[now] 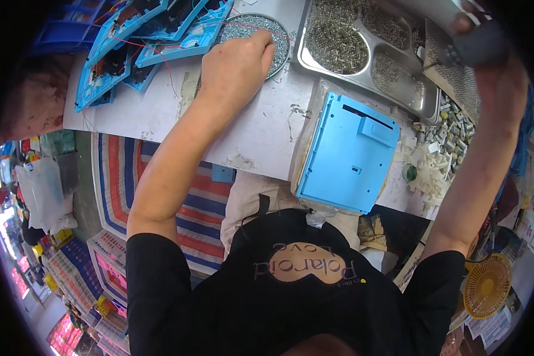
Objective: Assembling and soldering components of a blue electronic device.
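Note:
My left hand (237,66) is over a round metal dish (286,37) of small silvery screws (243,29). Its fingers are curled down at the screws, and their tips are hidden, so what they hold cannot be made out. High at the right, my right hand (470,21) is wrapped around a dark grey power screwdriver (483,44), partly blurred. A light blue plastic housing panel (350,154) lies on a plastic-wrapped pad at the table's near edge, between my arms, with neither hand touching it.
Several blue housings with red wires (184,44) are stacked at the back left. A compartmented steel tray (362,77) of small metal parts stands beyond the panel. Loose metal and white plastic pieces (430,169) lie to its right. A yellow basket (486,285) sits at the lower right.

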Available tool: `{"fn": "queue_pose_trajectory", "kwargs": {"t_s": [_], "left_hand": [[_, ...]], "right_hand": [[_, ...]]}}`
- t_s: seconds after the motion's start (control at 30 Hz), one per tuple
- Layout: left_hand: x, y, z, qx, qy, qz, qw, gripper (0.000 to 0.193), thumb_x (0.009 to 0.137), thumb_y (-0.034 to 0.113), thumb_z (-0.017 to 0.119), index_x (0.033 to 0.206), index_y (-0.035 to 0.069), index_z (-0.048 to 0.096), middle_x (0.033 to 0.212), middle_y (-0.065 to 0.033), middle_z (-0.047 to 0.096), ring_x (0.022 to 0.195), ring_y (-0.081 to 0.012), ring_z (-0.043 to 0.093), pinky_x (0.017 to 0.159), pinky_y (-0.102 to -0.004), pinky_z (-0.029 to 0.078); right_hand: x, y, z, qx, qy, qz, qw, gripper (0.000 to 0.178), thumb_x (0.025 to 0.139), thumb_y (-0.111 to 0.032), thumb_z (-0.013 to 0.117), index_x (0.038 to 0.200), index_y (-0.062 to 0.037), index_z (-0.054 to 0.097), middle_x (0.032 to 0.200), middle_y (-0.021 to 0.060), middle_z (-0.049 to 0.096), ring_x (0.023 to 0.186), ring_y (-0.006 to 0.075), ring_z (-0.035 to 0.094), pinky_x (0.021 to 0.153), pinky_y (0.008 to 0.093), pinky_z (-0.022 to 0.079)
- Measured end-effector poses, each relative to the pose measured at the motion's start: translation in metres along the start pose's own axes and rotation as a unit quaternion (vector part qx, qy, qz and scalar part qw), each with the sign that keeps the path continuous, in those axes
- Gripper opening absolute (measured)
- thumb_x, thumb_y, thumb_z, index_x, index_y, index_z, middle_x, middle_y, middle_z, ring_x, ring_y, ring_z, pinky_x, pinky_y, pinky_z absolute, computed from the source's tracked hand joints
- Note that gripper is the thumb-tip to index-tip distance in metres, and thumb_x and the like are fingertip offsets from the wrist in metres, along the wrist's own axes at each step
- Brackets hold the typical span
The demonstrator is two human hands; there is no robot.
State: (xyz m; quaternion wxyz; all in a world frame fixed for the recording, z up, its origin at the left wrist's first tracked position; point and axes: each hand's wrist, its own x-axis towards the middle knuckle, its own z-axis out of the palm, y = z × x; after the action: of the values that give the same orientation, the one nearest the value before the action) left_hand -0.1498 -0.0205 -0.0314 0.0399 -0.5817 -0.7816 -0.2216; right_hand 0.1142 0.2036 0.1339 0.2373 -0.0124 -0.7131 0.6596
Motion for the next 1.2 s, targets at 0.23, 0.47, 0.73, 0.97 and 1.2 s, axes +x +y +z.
{"fn": "queue_pose_trajectory", "kwargs": {"t_s": [0.23, 0.47, 0.73, 0.97, 1.2], "left_hand": [[0.007, 0.004, -0.004, 0.01, 0.005, 0.008, 1.0, 0.018, 0.097, 0.022, 0.061, 0.089, 0.007, 0.068, 0.075, -0.0166, 0.071, 0.069, -0.0367, 0.07, 0.06, -0.0469, 0.055], [-0.071, 0.094, -0.051, -0.341, -0.046, 0.163, 0.925, 0.015, 0.09, 0.007, 0.073, 0.104, 0.007, 0.075, 0.088, -0.0112, 0.075, 0.071, -0.0261, 0.072, 0.061, -0.0339, 0.054], [-0.082, 0.122, -0.045, -0.443, -0.127, 0.146, 0.876, 0.016, 0.085, 0.003, 0.077, 0.1, 0.006, 0.072, 0.085, -0.0098, 0.073, 0.069, -0.0261, 0.071, 0.058, -0.0324, 0.054], [-0.074, 0.12, -0.049, -0.349, -0.13, 0.225, 0.901, 0.017, 0.081, 0.005, 0.079, 0.093, 0.007, 0.067, 0.079, -0.0067, 0.069, 0.066, -0.0253, 0.069, 0.055, -0.0342, 0.053], [-0.06, 0.124, -0.059, -0.247, -0.176, 0.312, 0.901, 0.016, 0.08, 0.012, 0.076, 0.083, 0.009, 0.06, 0.074, -0.003, 0.062, 0.063, -0.0235, 0.064, 0.052, -0.0345, 0.05]], "right_hand": [[-0.056, 0.044, 0.041, 0.025, 0.189, -0.023, 0.981, 0.038, 0.105, -0.027, 0.05, 0.129, 0.0018, 0.056, 0.097, 0.0105, 0.059, 0.089, 0.0199, 0.05, 0.088, 0.0401, 0.042], [-0.091, 0.002, 0.124, 0.125, 0.165, -0.052, 0.977, 0.026, 0.099, -0.03, 0.062, 0.117, -0.0119, 0.057, 0.074, -0.0039, 0.06, 0.066, 0.0078, 0.055, 0.073, 0.0273, 0.046], [-0.108, -0.006, 0.148, 0.147, 0.172, -0.089, 0.97, 0.031, 0.09, -0.031, 0.077, 0.107, -0.02, 0.053, 0.068, -0.0084, 0.062, 0.053, 0.0042, 0.057, 0.054, 0.0206, 0.047], [-0.108, -0.002, 0.147, 0.136, 0.149, -0.044, 0.978, 0.03, 0.093, -0.033, 0.074, 0.108, -0.0198, 0.052, 0.066, -0.0089, 0.059, 0.053, 0.0054, 0.056, 0.053, 0.0219, 0.044], [-0.11, -0.004, 0.151, 0.112, 0.142, -0.009, 0.984, 0.03, 0.095, -0.032, 0.071, 0.111, -0.0186, 0.049, 0.065, -0.008, 0.057, 0.051, 0.0067, 0.053, 0.053, 0.0247, 0.042]]}}
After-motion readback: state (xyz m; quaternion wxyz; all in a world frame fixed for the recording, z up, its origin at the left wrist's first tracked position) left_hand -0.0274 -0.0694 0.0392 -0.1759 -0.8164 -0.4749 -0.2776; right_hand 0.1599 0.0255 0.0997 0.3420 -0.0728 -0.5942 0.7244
